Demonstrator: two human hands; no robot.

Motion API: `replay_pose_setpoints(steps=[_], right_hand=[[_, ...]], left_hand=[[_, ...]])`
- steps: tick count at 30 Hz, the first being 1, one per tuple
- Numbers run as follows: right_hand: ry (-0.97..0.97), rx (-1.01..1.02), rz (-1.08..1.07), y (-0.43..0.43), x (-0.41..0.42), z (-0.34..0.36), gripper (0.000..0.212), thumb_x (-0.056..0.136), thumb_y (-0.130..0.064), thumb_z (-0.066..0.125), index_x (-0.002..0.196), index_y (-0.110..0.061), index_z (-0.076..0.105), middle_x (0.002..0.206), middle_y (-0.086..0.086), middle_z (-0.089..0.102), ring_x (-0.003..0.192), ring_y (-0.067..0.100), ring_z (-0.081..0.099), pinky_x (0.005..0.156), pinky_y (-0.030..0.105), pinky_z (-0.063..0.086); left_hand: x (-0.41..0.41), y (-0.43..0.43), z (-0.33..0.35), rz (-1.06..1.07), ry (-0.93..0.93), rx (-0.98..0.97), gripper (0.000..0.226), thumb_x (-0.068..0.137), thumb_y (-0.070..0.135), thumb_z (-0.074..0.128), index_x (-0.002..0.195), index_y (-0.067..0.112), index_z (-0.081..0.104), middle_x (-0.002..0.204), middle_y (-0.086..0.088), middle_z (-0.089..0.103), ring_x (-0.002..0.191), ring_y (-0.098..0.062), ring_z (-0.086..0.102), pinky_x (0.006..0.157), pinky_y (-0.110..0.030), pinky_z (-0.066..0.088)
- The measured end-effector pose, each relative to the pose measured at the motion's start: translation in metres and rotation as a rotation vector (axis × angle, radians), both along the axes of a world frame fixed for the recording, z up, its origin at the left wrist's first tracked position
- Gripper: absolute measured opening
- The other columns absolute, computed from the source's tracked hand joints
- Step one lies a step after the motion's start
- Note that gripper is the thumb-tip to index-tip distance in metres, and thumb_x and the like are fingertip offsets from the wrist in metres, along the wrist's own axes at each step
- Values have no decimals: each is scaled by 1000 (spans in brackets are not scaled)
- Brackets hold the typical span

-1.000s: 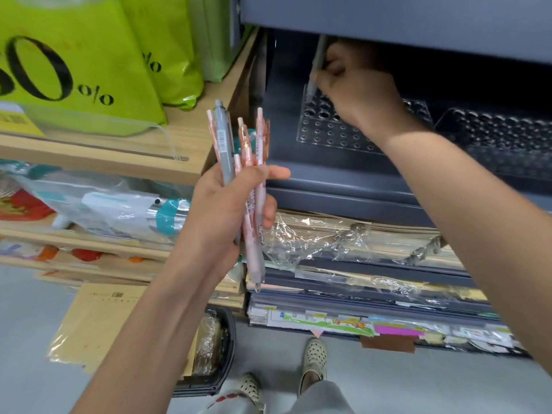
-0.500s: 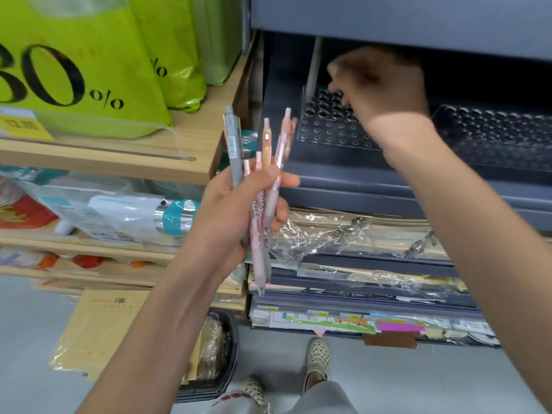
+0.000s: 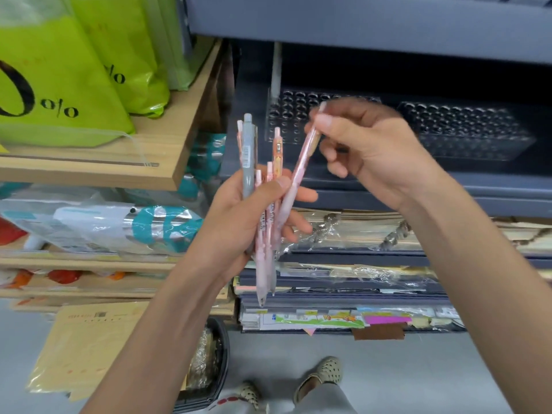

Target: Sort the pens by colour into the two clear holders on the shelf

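Pens [image 3: 264, 273] in left hand [image 3: 236, 225], right hand [image 3: 373, 150] pinching

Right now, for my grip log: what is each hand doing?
Left hand: grips a bunch of pens, mostly pink.
Right hand: pinches one pink pen near its top.

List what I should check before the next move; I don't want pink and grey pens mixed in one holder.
Grip: the right hand pinches the pale pink plastic pen near its top: ok.
Pen free of the left hand: not ok, its lower part lies inside that grip.
Rest: the left hand grips the bundle of grey and pink pens: ok.
Grey's place: the left clear perforated holder bears one upright grey pen: ok.
Pink's place: the right clear perforated holder is unobstructed: ok.
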State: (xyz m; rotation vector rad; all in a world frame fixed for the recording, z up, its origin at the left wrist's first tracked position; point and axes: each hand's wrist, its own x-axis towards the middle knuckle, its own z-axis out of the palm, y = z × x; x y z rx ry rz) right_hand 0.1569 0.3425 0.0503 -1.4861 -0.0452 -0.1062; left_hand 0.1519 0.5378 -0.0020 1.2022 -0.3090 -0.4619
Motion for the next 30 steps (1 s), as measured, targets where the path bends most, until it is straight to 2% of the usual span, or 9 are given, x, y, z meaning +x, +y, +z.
replay_pose_setpoints(steps=[4, 10, 14, 18, 21, 24, 26, 28, 30], right_hand=[[-87, 113, -81, -15, -8, 1, 7, 90, -10, 64, 97, -9, 62, 87, 11, 67, 60, 18, 56, 50, 27, 46], [-63, -140, 25, -37, -33, -7, 12, 89, -9, 66, 100, -9, 70, 85, 7, 73, 68, 17, 62, 61, 25, 52], [-152, 12, -234, -70, -37, -2, 8, 91, -5, 59, 98, -7, 62, 86, 10, 72, 69, 22, 68, 67, 29, 56], [-261, -55, -561, -112, -32, 0, 10, 92, 4, 56, 95, -5, 59, 81, 0, 71, 75, 24, 70, 80, 39, 58], [-320, -78, -650, -133, -24, 2, 9, 91, 7, 57, 98, 1, 55, 77, 3, 68, 72, 22, 68, 81, 39, 58], [-305, -128, -656, -142, -9, 5, 12, 90, 10, 55, 91, -2, 55, 72, 0, 68, 69, 18, 67, 78, 32, 57], [-282, -294, -667, -145, -2, 6, 18, 90, 6, 54, 85, -11, 59, 70, -7, 69, 73, 15, 67, 79, 28, 56], [-243, -647, -661, -149, 4, 4, 14, 91, -13, 55, 86, -21, 66, 78, -8, 69, 83, 18, 68, 85, 33, 54], [-218, -863, -641, -151, 13, 4, 20, 92, -25, 54, 94, -15, 71, 85, -4, 67, 91, 20, 67, 90, 31, 49]], left_hand=[[-3, -12, -2, 6, -1, 1, 14, 97, 17, 58, 107, 6, 57, 93, -14, 76, 46, -18, 60, 42, -25, 45], [-12, -42, 5, 18, -4, 35, 7, 100, 11, 55, 104, 6, 59, 92, -13, 77, 42, -17, 54, 40, -23, 40], [-18, -62, 10, 98, 63, 18, 11, 101, 12, 55, 109, 5, 55, 79, -8, 72, 40, -15, 45, 39, -22, 34], [-21, -77, 13, 163, 59, 17, 19, 102, 15, 52, 111, -2, 49, 74, -8, 70, 38, -14, 40, 38, -21, 32], [-22, -84, 13, 178, 42, 54, 24, 102, 16, 53, 107, -7, 52, 69, -4, 70, 37, -13, 42, 38, -20, 33], [-23, -87, 13, 191, 33, 38, 15, 100, 17, 59, 87, 8, 57, 74, -6, 67, 41, -16, 48, 40, -22, 36], [-24, -90, 12, 201, 46, 27, 16, 99, 18, 60, 84, 12, 59, 73, -5, 68, 42, -16, 52, 40, -22, 40], [-25, -92, 11, 217, 70, 23, 18, 99, 19, 59, 98, 1, 57, 70, -4, 71, 43, -16, 57, 41, -23, 44], [-26, -94, 10, 228, 85, 28, 32, 100, 20, 58, 110, -10, 54, 63, -2, 69, 42, -15, 56, 40, -23, 44]])
